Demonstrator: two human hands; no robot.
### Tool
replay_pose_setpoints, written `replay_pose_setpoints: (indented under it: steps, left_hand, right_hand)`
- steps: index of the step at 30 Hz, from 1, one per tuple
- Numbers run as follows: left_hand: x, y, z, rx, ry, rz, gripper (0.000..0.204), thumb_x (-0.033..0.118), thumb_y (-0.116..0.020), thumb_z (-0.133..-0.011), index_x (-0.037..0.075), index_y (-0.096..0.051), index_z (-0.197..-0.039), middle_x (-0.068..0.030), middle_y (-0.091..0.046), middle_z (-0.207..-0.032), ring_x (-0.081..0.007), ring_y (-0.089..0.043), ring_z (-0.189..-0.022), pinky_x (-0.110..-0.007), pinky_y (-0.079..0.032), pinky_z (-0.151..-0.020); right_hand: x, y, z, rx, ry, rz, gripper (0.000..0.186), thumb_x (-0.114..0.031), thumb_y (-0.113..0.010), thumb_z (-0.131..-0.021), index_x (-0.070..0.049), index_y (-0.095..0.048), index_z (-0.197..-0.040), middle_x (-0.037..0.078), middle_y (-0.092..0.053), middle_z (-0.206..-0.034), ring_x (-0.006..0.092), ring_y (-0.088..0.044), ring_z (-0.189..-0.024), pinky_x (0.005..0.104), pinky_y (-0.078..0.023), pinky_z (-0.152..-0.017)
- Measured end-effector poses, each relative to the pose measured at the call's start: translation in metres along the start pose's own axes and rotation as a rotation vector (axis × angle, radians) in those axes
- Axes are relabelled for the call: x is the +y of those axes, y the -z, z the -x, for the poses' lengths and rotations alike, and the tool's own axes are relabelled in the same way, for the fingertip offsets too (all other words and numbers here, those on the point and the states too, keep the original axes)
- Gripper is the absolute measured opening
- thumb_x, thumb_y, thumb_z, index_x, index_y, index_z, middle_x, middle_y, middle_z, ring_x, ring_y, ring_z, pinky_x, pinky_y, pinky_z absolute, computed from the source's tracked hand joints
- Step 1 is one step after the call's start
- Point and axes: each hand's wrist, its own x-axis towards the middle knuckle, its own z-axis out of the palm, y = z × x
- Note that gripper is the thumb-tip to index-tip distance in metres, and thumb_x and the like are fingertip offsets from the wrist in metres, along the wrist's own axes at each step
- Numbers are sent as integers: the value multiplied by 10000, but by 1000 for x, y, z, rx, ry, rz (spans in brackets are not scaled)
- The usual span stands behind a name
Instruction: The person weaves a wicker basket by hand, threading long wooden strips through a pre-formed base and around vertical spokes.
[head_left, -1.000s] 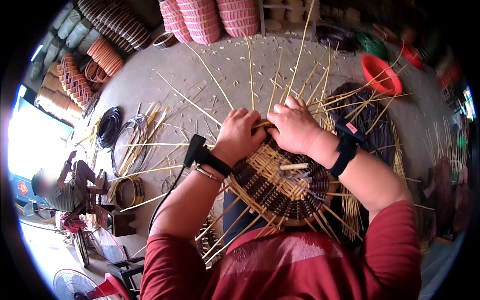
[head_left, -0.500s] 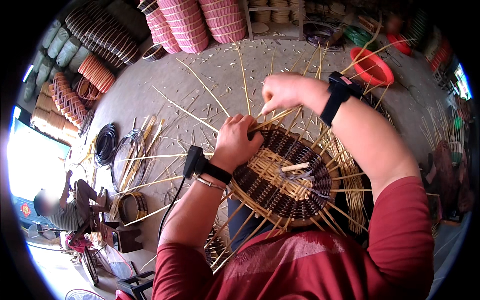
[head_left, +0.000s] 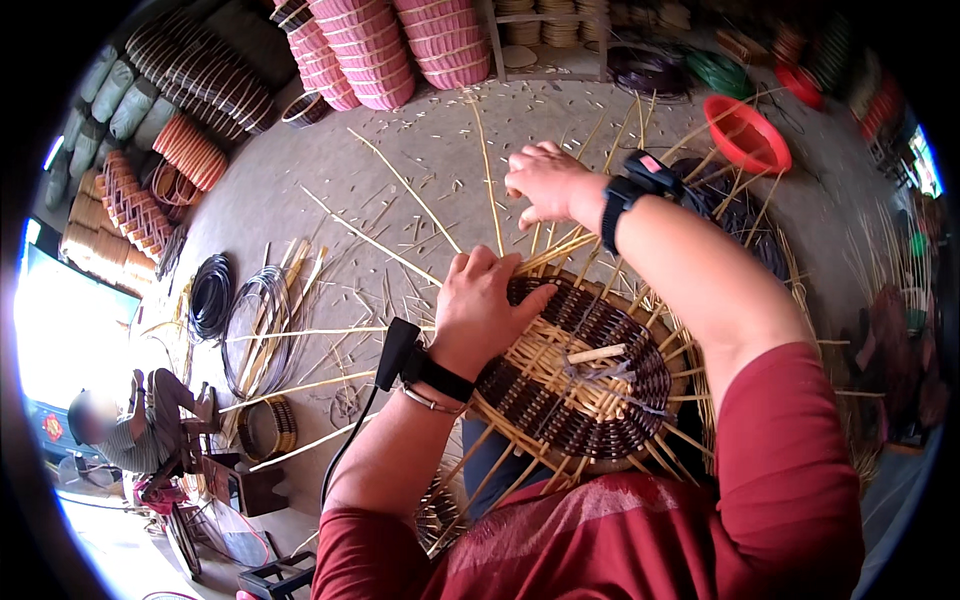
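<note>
A person in a red short-sleeved shirt (head_left: 600, 540), seen from above, works with two bare hands on an oval woven basket base (head_left: 570, 368), dark brown around its outer bands and pale straw-coloured at its centre. The base is at the person's lap, its near edge close to the shirt. Long, thin, pale wooden stakes (head_left: 486, 170) radiate from its rim on all sides. A short, pale, round stick (head_left: 597, 354) lies across the middle, beside thin grey strips (head_left: 605, 374).

The left hand (head_left: 488, 305) rests on the base's far left edge. Its fingers lie close together over the rim, with the thumb spread toward the dark weave; whether they clamp anything cannot be told, as their undersides are hidden. The right hand (head_left: 548, 186) is raised beyond the base's far edge, above the stakes and apart from the left hand. Its fingers are bent, with a gap between them and the thumb; the base lies nearer the body than these fingers.

Around them, a grey floor (head_left: 290, 205) is littered with pale offcuts. Toward its far edge stand tall stacks of pink woven baskets (head_left: 365, 50); toward its far right corner is a round red plastic basin (head_left: 748, 135). Near its left edge lies a black coil (head_left: 211, 297), and beyond that sits another person (head_left: 150, 430).
</note>
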Motion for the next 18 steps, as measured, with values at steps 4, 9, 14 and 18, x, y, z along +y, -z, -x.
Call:
replay_pose_setpoints:
  steps: [4,9,14,18]
  left_hand:
    - [2,2,-1,-12,-3,42,502,499,-805,-850,100,-760,-1151,-106,-661,-1005,-326,-646,-999,-447,-536,-906]
    - [-3,-1,-3,-19,-31,84,511,510,-792,-846,88,-753,-1132,-126,-645,-1003,-340,-623,-1010,-453,-531,-915]
    - [-2,-3,-7,-29,-25,89,514,500,-806,-837,103,-752,-1158,-119,-653,-1010,-335,-630,-1025,-454,-522,-933]
    - [-9,-1,-3,-65,9,78,515,477,-819,-837,114,-749,-1195,-108,-668,-1025,-318,-642,-1048,-446,-506,-958]
  right_hand:
    - [2,16,25,-152,-174,-425,398,-428,-843,-823,-61,-696,-863,128,-717,-920,304,-691,-841,430,-547,-765]
    - [6,39,39,-519,-136,-465,456,-487,-828,-833,-52,-776,-960,131,-762,-852,287,-719,-807,422,-561,-752]
    - [23,21,41,-581,-158,-531,552,-526,-811,-833,-82,-779,-1159,127,-763,-1173,279,-713,-1035,411,-549,-903]
    - [12,31,26,-699,-197,-490,570,-555,-817,-822,-76,-764,-1127,104,-763,-1138,281,-707,-1028,438,-539,-907]
